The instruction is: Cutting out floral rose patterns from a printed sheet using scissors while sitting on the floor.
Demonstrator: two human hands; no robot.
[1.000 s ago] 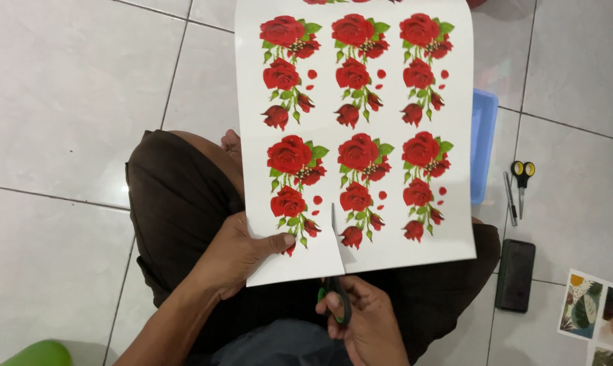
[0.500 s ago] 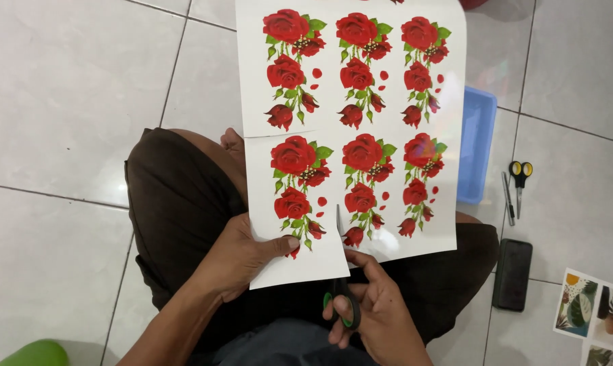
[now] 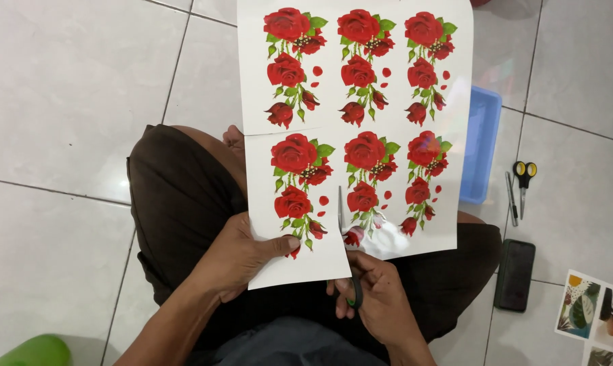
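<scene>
The person is sitting on the tiled floor, holding a glossy sheet of red rose prints over the lap. The left hand is pinching the sheet's lower left corner, thumb on top. The right hand is gripping dark scissors, fingers closed through the handles, blade running up between two rose columns. A blue tray, yellow-handled scissors and a black phone are lying nearby.

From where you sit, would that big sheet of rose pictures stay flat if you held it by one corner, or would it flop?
The rose sheet would probably flop: it looks thin, and the left hand grips only its bottom edge. Its glare near the scissors suggests a glossy, likely slippery face. It seems light, and probably creases or tears easily.
</scene>
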